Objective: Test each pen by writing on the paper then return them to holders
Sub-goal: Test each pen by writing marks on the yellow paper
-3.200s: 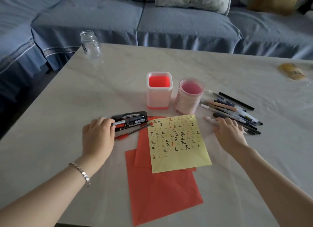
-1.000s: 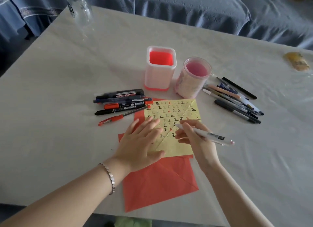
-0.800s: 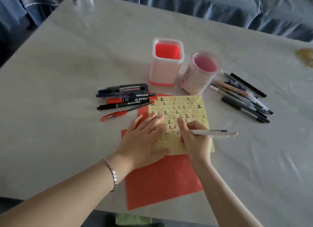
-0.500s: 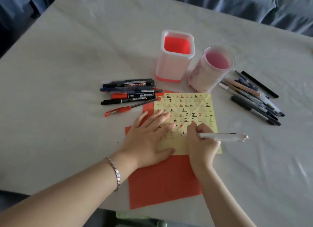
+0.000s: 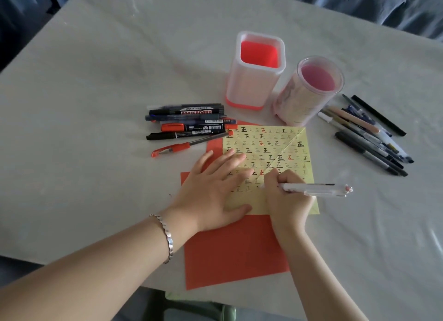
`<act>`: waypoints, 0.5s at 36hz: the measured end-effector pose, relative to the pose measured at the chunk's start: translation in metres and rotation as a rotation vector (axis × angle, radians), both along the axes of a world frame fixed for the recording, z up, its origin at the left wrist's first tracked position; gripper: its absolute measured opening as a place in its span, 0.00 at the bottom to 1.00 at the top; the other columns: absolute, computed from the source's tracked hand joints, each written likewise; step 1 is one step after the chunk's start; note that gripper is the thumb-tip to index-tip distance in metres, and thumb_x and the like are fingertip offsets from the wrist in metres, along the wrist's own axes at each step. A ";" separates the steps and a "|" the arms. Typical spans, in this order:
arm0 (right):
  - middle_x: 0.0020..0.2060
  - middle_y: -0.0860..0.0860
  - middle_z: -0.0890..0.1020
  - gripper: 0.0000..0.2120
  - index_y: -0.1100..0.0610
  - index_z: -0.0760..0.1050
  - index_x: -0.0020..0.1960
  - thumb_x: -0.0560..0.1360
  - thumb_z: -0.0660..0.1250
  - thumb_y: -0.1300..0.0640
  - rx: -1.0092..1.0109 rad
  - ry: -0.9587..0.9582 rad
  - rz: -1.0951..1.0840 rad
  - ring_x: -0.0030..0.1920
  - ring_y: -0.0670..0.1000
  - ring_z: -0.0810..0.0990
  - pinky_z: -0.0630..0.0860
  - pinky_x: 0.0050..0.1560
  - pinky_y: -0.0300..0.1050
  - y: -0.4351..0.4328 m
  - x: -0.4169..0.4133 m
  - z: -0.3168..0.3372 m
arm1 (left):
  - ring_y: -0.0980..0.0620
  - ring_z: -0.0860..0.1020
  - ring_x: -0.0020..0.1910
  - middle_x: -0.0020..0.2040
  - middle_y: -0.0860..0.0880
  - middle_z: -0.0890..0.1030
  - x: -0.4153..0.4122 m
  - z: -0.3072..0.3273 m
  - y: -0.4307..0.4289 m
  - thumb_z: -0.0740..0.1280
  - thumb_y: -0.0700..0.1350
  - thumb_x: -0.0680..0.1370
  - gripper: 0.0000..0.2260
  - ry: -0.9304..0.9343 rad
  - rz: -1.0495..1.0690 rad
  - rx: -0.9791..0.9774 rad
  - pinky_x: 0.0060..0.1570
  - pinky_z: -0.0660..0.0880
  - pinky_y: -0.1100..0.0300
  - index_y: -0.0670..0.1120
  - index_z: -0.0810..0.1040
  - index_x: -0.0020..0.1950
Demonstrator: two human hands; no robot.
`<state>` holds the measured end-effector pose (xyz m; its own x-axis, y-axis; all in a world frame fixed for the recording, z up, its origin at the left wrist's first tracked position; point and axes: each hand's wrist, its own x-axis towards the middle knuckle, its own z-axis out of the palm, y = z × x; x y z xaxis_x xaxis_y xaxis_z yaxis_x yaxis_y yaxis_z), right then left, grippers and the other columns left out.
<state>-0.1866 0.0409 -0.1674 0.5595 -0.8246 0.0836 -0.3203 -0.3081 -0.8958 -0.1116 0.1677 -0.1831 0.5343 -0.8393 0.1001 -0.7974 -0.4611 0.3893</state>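
Markers [image 5: 189, 112], holders [image 5: 256, 81] and pens [image 5: 366, 138] ring the paper [image 5: 275, 148]; left tabletop [image 5: 84, 105] free.

Dim, soft daylight — faint shadows, slight wide-angle edge warp

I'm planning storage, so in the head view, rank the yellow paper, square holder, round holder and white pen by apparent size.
1. yellow paper, though partly covered.
2. square holder and round holder look alike; no ranking between them.
3. white pen.

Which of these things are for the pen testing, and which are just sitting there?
For the job: white pen in right hand, yellow paper under left hand, square holder, round holder, markers, loose pens.
Just lying about: red paper underneath, blue sofa.
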 end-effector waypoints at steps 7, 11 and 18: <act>0.21 0.54 0.62 0.18 0.64 0.61 0.25 0.67 0.62 0.56 -0.021 -0.003 0.029 0.24 0.46 0.61 0.55 0.23 0.34 0.001 0.002 -0.003 | 0.52 0.56 0.73 0.72 0.50 0.65 0.000 0.000 0.000 0.56 0.65 0.70 0.27 0.007 0.000 0.003 0.69 0.47 0.47 0.55 0.69 0.66; 0.21 0.53 0.61 0.17 0.64 0.61 0.25 0.67 0.61 0.56 -0.039 -0.016 -0.012 0.25 0.46 0.60 0.54 0.24 0.36 0.000 0.001 -0.004 | 0.52 0.56 0.73 0.72 0.50 0.65 0.000 0.000 0.000 0.56 0.65 0.70 0.27 0.003 -0.002 -0.001 0.70 0.48 0.47 0.55 0.69 0.66; 0.20 0.47 0.58 0.17 0.56 0.58 0.24 0.67 0.63 0.58 -0.029 -0.020 -0.009 0.23 0.45 0.59 0.55 0.23 0.34 -0.003 0.001 -0.003 | 0.50 0.59 0.72 0.72 0.49 0.66 0.001 0.000 -0.001 0.57 0.65 0.70 0.28 0.010 -0.002 -0.013 0.69 0.49 0.47 0.53 0.71 0.66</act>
<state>-0.1861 0.0383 -0.1708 0.5500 -0.8268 0.1181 -0.3057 -0.3309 -0.8928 -0.1105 0.1668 -0.1833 0.5333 -0.8393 0.1059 -0.7944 -0.4539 0.4036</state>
